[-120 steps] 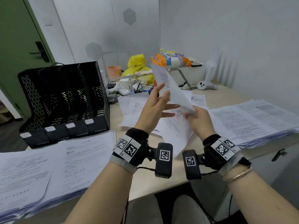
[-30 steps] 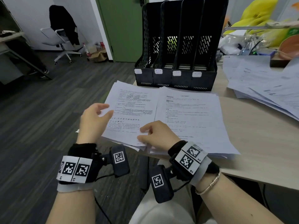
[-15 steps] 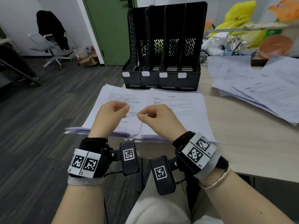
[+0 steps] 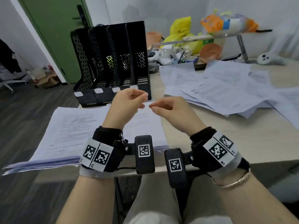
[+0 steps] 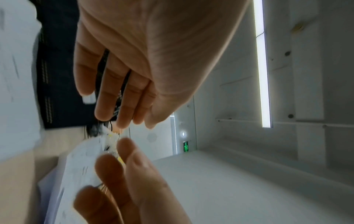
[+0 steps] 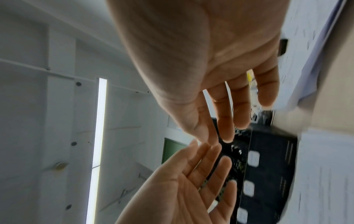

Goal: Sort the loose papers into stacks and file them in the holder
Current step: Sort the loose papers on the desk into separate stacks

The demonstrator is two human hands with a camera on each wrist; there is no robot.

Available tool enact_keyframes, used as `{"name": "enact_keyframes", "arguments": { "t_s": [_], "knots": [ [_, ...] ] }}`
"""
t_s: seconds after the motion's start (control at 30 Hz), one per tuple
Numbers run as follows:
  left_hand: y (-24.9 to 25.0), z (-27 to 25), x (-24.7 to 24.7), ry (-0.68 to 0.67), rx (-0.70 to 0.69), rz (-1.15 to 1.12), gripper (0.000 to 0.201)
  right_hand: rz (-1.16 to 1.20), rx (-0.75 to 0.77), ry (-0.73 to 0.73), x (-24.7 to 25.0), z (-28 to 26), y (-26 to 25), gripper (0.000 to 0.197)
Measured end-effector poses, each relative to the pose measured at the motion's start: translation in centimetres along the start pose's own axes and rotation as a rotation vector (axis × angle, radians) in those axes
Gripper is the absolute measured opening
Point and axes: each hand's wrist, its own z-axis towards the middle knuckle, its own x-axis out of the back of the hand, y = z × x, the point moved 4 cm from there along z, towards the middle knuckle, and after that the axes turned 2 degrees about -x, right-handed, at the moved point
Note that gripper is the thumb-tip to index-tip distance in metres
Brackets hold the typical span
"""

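Two sorted paper stacks (image 4: 72, 131) lie side by side at the desk's near left corner. Behind them stands the black four-slot file holder (image 4: 111, 62), its slots looking empty. My left hand (image 4: 139, 99) and right hand (image 4: 155, 107) hover close together above the stacks, fingers loosely curled and holding nothing. The left wrist view shows the left hand (image 5: 124, 118) with relaxed fingers, the right hand (image 5: 122, 181) just below it. In the right wrist view the right hand (image 6: 226, 128) is just as slack, in front of the holder (image 6: 268, 166). A spread of loose papers (image 4: 218, 88) covers the desk to the right.
Yellow and orange bags (image 4: 182, 29), an orange bowl (image 4: 210, 50) and a metal stand (image 4: 241, 42) crowd the back of the desk. Bare desk (image 4: 210, 135) shows between the stacks and the loose papers. The floor drops away at the left edge.
Four seconds ago my hands held a sheet; it went onto the left stack. Since half a second ago both hands have lifted off the stacks, and the view has swung right.
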Motion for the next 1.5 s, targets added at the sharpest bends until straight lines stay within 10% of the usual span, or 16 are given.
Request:
{"name": "enact_keyframes", "arguments": {
  "t_s": [0.37,0.6,0.93,1.23,1.5],
  "knots": [
    [1.5,2.5,-11.8,-0.229,0.016,-0.013,0.01,-0.158,-0.237,0.294,11.9,-2.3,7.8,0.009],
    [1.4,2.6,-16.7,-0.346,0.065,-0.012,0.014,-0.302,-0.451,0.446,17.1,-4.4,11.7,0.04],
    [0.6,1.8,-20.2,-0.469,0.123,0.047,0.018,-0.142,-0.586,0.365,16.2,-4.9,13.4,0.058],
    [-1.0,-0.1,-21.9,-0.638,0.36,-0.028,0.053,0.09,-0.475,0.387,15.7,-7.5,13.0,0.02],
    [-1.0,0.1,-20.8,-0.458,0.242,-0.101,0.01,0.051,-0.51,0.369,15.2,-9.0,13.6,0.015]
  ]
}}
